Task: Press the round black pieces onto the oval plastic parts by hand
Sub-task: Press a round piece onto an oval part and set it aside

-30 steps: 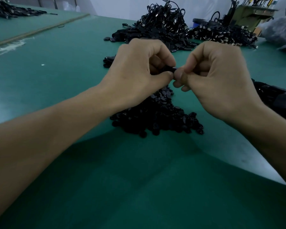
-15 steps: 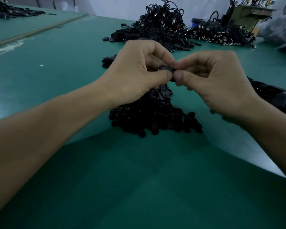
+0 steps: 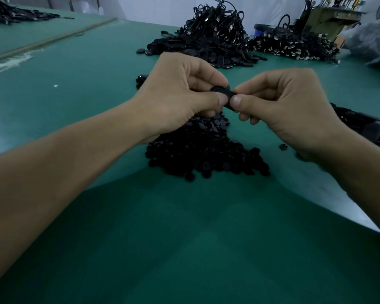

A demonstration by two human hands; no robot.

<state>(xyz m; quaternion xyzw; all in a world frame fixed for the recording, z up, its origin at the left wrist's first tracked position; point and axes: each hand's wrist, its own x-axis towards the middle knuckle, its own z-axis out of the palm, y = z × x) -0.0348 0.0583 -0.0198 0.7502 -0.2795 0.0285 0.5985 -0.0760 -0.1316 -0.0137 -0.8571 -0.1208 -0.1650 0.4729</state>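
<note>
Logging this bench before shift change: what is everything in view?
round black pieces: one heap, black, on the mat under the hands
stray piece: one, black, on the mat by the right wrist
held part: one, black, pinched between both hands
looped parts heap: one, black, far centre
metal-tipped heap: one, black and silvery, far right
side pile: one, black, right edge
table mat: one, green, under everything
left hand: one, pinches the held part
right hand: one, pinches its other end
</note>
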